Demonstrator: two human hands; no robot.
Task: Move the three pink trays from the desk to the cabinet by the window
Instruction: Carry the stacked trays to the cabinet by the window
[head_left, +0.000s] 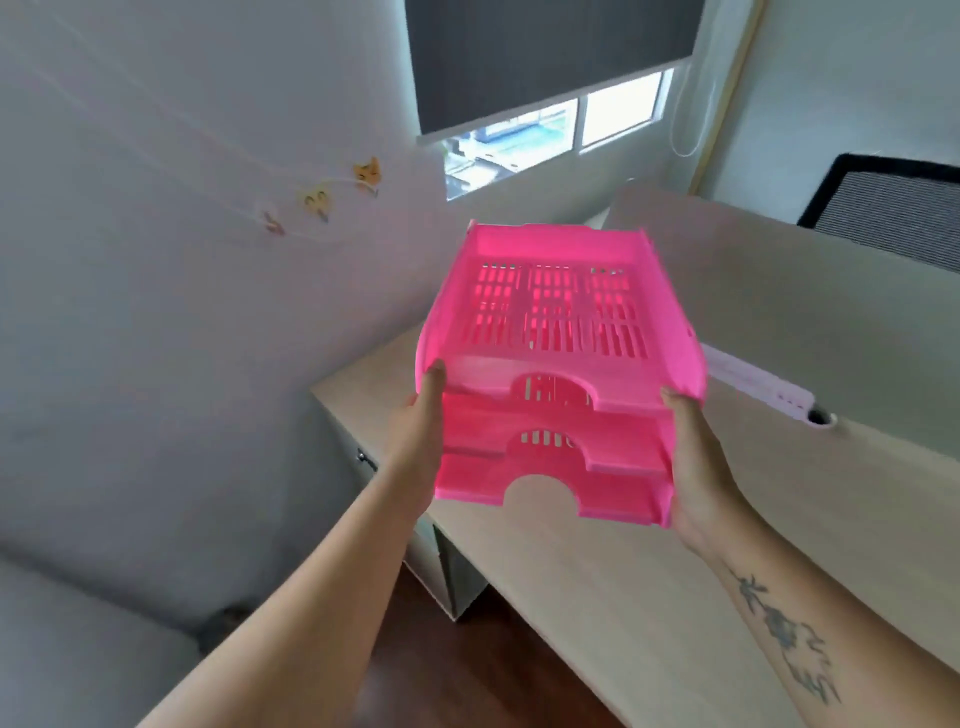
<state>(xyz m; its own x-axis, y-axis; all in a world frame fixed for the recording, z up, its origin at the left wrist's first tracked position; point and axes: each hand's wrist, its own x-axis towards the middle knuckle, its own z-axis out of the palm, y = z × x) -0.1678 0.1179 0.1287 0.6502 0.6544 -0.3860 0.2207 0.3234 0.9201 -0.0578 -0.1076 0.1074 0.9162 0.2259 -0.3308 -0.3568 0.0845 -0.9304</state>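
Gripping the stack of three pink trays (561, 364) by its sides, the left hand (421, 436) and right hand (696, 467) hold it in the air above the left end of the pale desk (597, 597), near the window (550, 135).

left hand (422, 441), right hand (693, 467), both arms outstretched, gripping
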